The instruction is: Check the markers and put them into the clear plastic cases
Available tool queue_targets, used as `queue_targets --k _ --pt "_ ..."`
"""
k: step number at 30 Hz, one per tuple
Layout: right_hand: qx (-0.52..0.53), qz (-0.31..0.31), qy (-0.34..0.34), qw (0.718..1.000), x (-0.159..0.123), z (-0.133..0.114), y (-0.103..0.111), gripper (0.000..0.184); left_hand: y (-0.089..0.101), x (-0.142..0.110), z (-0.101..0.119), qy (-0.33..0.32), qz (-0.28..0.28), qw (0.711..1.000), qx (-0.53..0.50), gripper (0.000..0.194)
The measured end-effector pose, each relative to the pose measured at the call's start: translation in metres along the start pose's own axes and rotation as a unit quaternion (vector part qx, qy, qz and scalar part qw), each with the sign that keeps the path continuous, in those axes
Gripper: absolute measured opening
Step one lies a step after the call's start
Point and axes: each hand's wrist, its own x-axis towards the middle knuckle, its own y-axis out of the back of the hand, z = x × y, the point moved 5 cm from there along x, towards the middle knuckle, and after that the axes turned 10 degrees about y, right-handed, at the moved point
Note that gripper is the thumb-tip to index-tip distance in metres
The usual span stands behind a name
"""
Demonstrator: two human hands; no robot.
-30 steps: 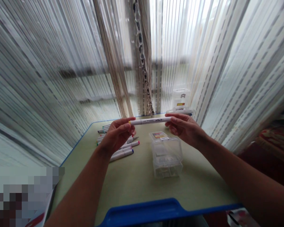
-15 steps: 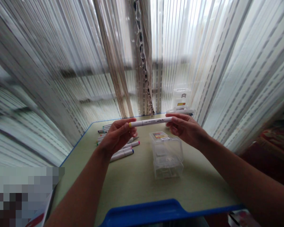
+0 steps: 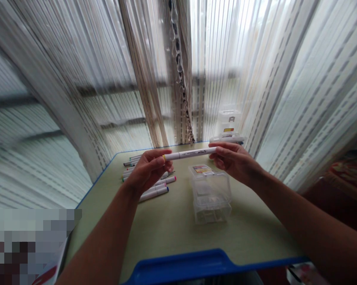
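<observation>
A white marker pen [image 3: 193, 152] with a yellow end and dark print on its barrel is held level above the table. My left hand [image 3: 151, 166] pinches its yellow end between thumb and fingers. At the other end, my right hand [image 3: 233, 160] grips the white tip the same way. Below and behind my left hand lie several white markers [image 3: 154, 194] with coloured ends, partly hidden by that hand. A clear plastic box [image 3: 211, 198] with its lid up stands on the table, below the held marker and nearer to me.
The pale green table [image 3: 166, 237] has a blue edge with a raised blue lip [image 3: 181, 265] at the front. A second clear box [image 3: 228, 126] stands at the back, behind my right hand. String curtains [image 3: 101, 51] hang beyond the table.
Both hands keep their hold on the marker, with hardly any shift. The curtain at the left has swung, baring more of the window behind it.
</observation>
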Motion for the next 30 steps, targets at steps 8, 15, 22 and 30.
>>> queue_targets --k 8,15,22,30 --pt "-0.009 0.006 0.005 1.0 0.0 -0.001 0.0 0.021 0.012 0.004 -0.002 -0.006 0.072 0.997 0.01 0.018" --pt "-0.005 0.008 0.003 1.0 -0.001 -0.001 0.001 0.022 0.009 0.004 0.001 -0.009 0.126 0.992 0.003 0.013" --pt "-0.016 0.015 0.007 1.0 0.0 0.0 0.002 0.022 0.004 0.004 0.003 0.003 0.112 0.994 -0.021 0.02" --pt "-0.015 0.016 0.007 1.0 0.0 -0.002 0.0 0.023 0.005 0.004 0.002 -0.004 0.094 0.995 -0.012 0.021"
